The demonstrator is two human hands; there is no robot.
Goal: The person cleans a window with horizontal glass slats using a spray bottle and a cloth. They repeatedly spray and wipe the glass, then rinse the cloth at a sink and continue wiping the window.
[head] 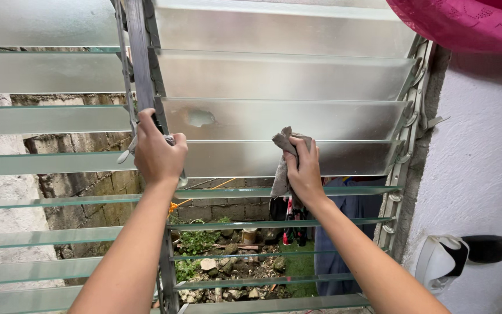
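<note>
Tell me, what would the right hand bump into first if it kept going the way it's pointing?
The right hand points up and forward, pressing a grey cloth on a frosted glass louvre slat. It would probably meet that slat first.

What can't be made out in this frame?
- Head view: what the left hand grips at the frame; its fingers cover it.
- Right hand palm side, hidden behind the cloth.
- Pink fabric, cut off by the top edge.
- Dark object on the wall, too unclear to identify.
</note>
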